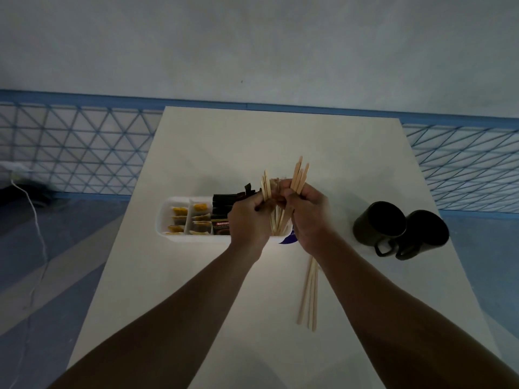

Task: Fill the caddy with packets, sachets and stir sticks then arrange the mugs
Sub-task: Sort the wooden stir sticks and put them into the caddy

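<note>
Caddy [179, 239]: white, sitting mid-table [196, 290], long axis running L-R, nearer left edge than right. Head view only. L compartments holding yellow-tagged sachets [179, 219]; next section holding dark packets [222, 211].

Left hand [247, 220] is hovering over caddy's right part, fingers curled tight around a small bunch of stir sticks [299, 175], tips pointing up. Right hand [309, 217] just beside it, touching, also clenched on sticks, which are fanning up and away.

Spare sticks [309, 293] lying loose on surface nearer the front edge, under right forearm. Blue item by caddy's right end, mostly hidden, can't ID.

Two dark mugs [379, 223] standing touching near right edge, handles facing front.
</note>
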Action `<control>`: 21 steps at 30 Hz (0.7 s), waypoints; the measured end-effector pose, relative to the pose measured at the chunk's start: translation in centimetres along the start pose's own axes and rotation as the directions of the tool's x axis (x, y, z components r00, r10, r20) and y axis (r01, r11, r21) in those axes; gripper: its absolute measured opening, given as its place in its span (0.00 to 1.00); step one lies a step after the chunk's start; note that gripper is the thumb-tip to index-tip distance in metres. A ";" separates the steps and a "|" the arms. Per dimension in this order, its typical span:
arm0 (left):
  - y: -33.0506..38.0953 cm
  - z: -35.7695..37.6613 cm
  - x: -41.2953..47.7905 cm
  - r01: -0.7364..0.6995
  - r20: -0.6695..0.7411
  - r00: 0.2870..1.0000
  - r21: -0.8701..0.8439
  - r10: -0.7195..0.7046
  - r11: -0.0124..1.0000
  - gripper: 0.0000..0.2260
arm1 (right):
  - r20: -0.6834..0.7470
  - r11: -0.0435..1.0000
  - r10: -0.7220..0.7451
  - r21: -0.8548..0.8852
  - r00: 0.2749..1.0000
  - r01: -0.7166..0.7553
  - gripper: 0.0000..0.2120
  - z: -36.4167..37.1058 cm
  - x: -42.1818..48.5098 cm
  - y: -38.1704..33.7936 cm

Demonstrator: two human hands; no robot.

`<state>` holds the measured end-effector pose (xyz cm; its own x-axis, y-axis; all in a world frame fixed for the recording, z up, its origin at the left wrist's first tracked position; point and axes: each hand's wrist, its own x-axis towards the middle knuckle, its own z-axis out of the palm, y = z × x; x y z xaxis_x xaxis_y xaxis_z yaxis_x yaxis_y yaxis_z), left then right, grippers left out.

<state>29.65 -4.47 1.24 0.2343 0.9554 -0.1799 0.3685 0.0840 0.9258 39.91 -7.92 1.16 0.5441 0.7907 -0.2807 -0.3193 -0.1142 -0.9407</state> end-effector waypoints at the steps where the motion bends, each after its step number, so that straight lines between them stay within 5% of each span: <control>1: -0.1 0.0 0.0 0.005 -0.002 1.000 0.005 -0.005 1.000 0.09 | 0.005 1.000 0.010 -0.010 1.000 -0.010 0.13 0.0 -0.1 0.2; 8: 0.1 0.1 0.2 -0.032 -0.029 0.999 0.174 0.038 0.984 0.04 | -0.025 0.914 0.021 -0.405 0.999 -0.030 0.08 -0.5 -0.2 2.0; 14: 1.2 -0.4 0.9 -0.105 0.001 0.994 0.227 0.108 0.968 0.09 | 0.062 0.625 -0.170 -0.765 0.983 0.156 0.07 -0.6 0.0 0.9; 21: 2.5 -0.9 1.6 -0.233 0.004 0.969 0.330 0.246 0.915 0.15 | 0.051 0.516 -0.338 -0.825 0.940 0.231 0.15 -1.3 0.3 0.5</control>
<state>30.15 -2.49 3.55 0.3215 0.9455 0.0517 0.5796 -0.2397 0.7788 40.95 -8.56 0.35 0.5795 0.8124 0.0644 0.6007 -0.3724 -0.7075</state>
